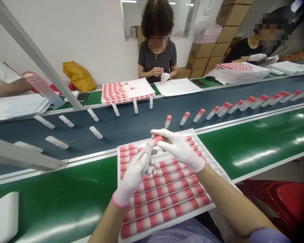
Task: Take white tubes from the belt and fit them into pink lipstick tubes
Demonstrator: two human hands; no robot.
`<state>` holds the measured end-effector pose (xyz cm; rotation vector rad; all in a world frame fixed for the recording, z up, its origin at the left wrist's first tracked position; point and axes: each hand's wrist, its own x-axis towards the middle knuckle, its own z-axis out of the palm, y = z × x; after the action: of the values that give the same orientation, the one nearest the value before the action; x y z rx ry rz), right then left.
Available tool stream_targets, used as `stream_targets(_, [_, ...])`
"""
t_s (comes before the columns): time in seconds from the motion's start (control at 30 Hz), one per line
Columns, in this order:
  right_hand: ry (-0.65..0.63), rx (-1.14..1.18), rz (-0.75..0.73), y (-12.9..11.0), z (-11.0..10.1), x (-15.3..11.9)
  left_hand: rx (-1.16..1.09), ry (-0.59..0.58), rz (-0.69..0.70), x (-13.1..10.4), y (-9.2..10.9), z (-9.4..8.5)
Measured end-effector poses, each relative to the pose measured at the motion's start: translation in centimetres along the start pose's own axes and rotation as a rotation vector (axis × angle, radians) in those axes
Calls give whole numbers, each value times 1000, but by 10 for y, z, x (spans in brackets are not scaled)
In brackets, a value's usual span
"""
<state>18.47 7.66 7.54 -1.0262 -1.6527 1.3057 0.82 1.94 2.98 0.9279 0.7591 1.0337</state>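
My left hand, in a white glove with a pink cuff, is closed around a pale lipstick-like tube held tilted. Between the thumb and fingers of my right hand, also gloved, is a red-to-white cap. Its lower end is close to the tube's top; whether the two touch I cannot tell. Below both hands lies a white ridged tray with rows of red-and-white caps. Some of these rows are partly hidden by my hands.
Beyond the tray runs a dark conveyor belt. White tubes stand on its left part, red-topped tubes on its right. Across it a person works beside another cap-filled tray. A metal post rises at left; a red stool is at right.
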Motion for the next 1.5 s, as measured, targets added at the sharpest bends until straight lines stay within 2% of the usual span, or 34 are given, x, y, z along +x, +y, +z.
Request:
stream_targets(0.13, [9,-2,0,-1,-1,-2,9,-53,-83,-2,1,-2])
stream_targets(0.23, [-24,-13,-82,-1,-1,-3,128,-12,-84,-3,-2,-3])
stream_targets(0.3, [-51,11,-95,-3,-1,-6,225,18,-24,-3,-4,-3])
stream_targets(0.4, [19,-81,-79,-7,6,-13,382,31,109,-2,-9,-4])
stream_targets(0.5, [96,-307,-182,-10,18,-21,572,105,222,0,-17,-8])
stream_targets(0.57, [118,-378,-265,-10,26,-24,639,150,285,0,-21,-12])
stream_targets(0.8, [122,-201,-209,-8,41,-29,594,148,320,-2,-31,-23])
stream_targets(0.97, [184,-158,-224,-6,49,-29,594,159,378,-5,-30,-22])
stream_targets(1.1, [83,-156,-302,-4,46,-29,600,152,391,-7,-25,-20])
stream_targets(1.2, [78,-169,-377,-5,44,-29,619,163,386,-7,-25,-21])
stream_targets(1.37, [113,-165,-259,-8,43,-29,642,133,385,-8,-26,-20])
stream_targets(1.5, [11,-172,-286,-6,40,-29,627,152,404,-9,-25,-17])
